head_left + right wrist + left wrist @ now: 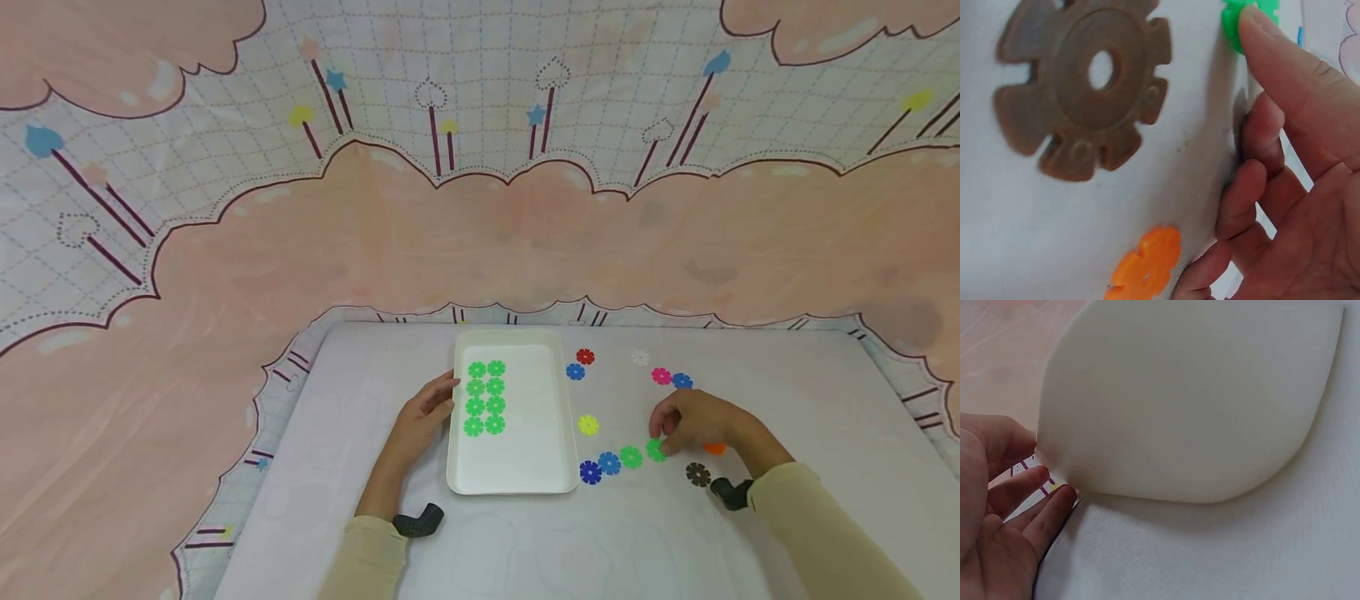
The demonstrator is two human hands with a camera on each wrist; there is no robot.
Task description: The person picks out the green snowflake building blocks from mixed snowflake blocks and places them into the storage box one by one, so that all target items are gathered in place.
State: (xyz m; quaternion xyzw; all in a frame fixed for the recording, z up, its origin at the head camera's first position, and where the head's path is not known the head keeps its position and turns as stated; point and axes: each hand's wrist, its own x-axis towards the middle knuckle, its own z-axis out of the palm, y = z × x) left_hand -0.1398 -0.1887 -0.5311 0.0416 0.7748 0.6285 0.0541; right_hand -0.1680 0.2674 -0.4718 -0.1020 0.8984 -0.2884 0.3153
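A white tray (536,400) lies on the table, with two columns of green notched plastic discs (496,405) in its left half. My left hand (422,417) is at the tray's left side. In the left wrist view its fingertips (1065,495) touch the tray's edge (1147,497). Right of the tray, my right hand (697,419) pinches a green notched disc (656,450) between thumb and finger. In the right wrist view the thumb (1272,37) lies on that green disc (1232,28), its index finger partly hidden. Another green disc (631,457) lies just left of it.
Loose notched discs lie right of the tray: dark blue (590,472), blue (609,463), yellow (588,425), red (585,357), white (640,357) and pink (661,376). A brown disc (1072,81) and an orange disc (1147,265) are near the right hand.
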